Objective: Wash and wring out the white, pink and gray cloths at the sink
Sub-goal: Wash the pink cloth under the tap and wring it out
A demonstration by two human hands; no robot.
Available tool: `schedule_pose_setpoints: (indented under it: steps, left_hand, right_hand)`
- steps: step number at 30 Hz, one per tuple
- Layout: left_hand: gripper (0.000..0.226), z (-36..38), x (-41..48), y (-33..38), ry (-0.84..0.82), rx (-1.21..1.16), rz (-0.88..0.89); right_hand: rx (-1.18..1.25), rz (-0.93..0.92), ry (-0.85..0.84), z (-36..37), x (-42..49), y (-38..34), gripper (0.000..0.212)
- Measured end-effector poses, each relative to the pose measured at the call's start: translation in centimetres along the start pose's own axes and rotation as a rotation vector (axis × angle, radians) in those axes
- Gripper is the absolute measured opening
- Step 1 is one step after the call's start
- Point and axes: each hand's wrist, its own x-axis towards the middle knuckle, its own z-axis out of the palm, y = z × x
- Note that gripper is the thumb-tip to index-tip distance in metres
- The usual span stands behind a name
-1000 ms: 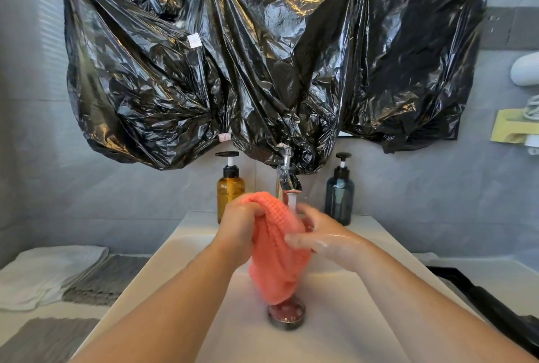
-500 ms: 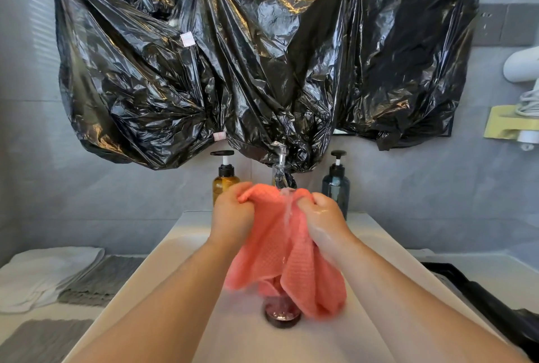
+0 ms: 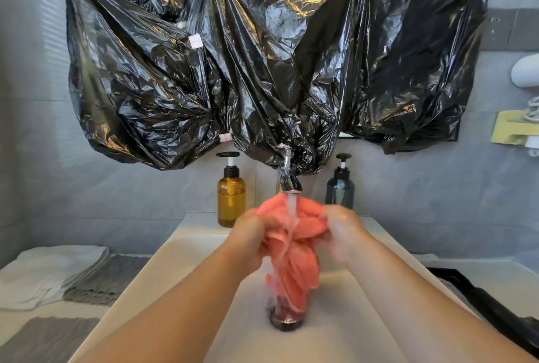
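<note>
Both hands, left hand (image 3: 256, 234) and right hand (image 3: 341, 231), grip a bunched coral-pink waffle cloth (image 3: 294, 249) between them under the running tap (image 3: 288, 185); its long axis hangs straight down toward the sink drain (image 3: 287, 319).

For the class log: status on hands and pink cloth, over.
Left hand and right hand both grip pink cloth under running faucet. White cloth and gray cloth lie left of sink. Nothing blocking.

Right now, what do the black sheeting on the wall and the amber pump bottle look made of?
Black sheeting: thin glossy plastic film, by its sharp crinkles and glare. Amber pump bottle: translucent, smooth, glass or plastic, cannot tell which.
</note>
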Motion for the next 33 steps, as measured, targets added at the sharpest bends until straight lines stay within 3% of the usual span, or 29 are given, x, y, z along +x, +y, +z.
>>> schedule_pose_setpoints:
  steps: [2, 4, 7, 12, 15, 18, 21, 22, 25, 30, 33]
  left_hand:
    - [0.029, 0.2, -0.4, 0.9, 0.04, -0.239, 0.029]
    - [0.026, 0.2, -0.6, 1.3, 0.05, -0.383, 0.003]
    - [0.021, -0.1, -0.8, 1.1, 0.1, -0.432, -0.031]
    - [0.018, 0.0, -0.4, 0.3, 0.135, -0.404, -0.017]
    - [0.039, 0.1, 0.5, 0.0, 0.048, -0.311, 0.012]
    - [0.047, 0.0, 1.5, -1.2, 0.116, -0.112, 0.088]
    - [0.022, 0.1, 1.2, -1.5, 0.138, 0.038, 0.214]
    - [0.018, 0.3, 1.0, -1.3, 0.088, 0.066, 0.235]
    - [0.02, 1.1, 0.8, -1.2, -0.057, 0.142, 0.226]
    - [0.03, 1.4, 1.0, -1.1, -0.14, 0.269, 0.019]
    - [0.047, 0.8, 0.6, -1.2, -0.165, 0.364, -0.198]
  right_hand:
    - [-0.18, 0.174, -0.03, -0.1, -0.8, 0.9, 0.043]
    - [-0.106, 0.321, -0.208, 0.8, -2.1, 1.2, 0.047]
    - [0.079, 0.204, -0.413, 1.5, -2.7, 1.4, 0.051]
    - [0.198, 0.187, -0.207, 2.8, -2.8, 1.9, 0.039]
    - [0.169, 0.098, -0.168, 3.1, -2.9, 2.0, 0.048]
    - [0.167, 0.03, -0.156, 3.7, -3.0, 2.8, 0.063]
    - [0.238, 0.061, -0.065, 4.5, -1.8, 3.9, 0.085]
    - [0.237, 0.044, -0.012, 4.5, -0.7, 4.7, 0.08]
    - [0.124, -0.095, 0.13, 4.7, 0.5, 5.1, 0.035]
    - [0.02, -0.169, 0.228, 3.1, -1.1, 2.8, 0.018]
    - [0.16, -0.142, 0.046, 2.5, -0.7, 2.1, 0.014]
